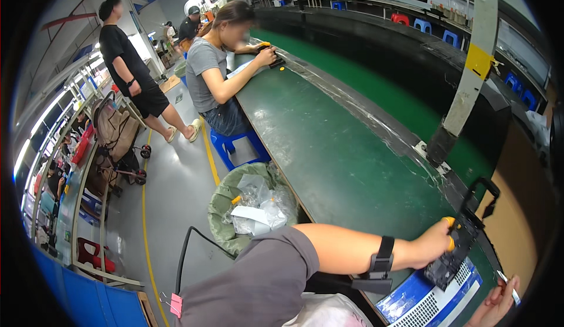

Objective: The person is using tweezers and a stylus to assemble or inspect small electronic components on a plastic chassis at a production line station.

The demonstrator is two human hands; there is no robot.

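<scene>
Starting over on the left, there's a person in black standing in the aisle (126,63) beside a folded stroller (117,142), and a yellow floor line (208,154) running up past a blue stool (235,145) where a co-worker in a grey shirt (214,68) sits bent over the bench. Closer in, a green waste sack (226,209) gapes open beside the bench, stuffed with clear wrappers and white paper.

Across the long green bench (329,151) now, and here's the action: the left hand (432,245), yellow cots on thumb and fingertip, wrist strap buckled on the forearm, is closed around the black device (455,250), pinning it down on a blue-and-white sheet (423,303) at the bench's near edge. That device looks like rigid moulded plastic, light enough for one hand I'd say, with a thin black loop (484,192) rising from its far end. The loop seems the flimsy bit; the solid sides of the body, where the fingers sit now, look the safer grip, and the rubber cots should stop it sliding.

Far right, low corner, the right hand (496,303) is partly curled, pinching a slim silvery tool (508,286) between fingertips, close beside the device but not touching it.
</scene>
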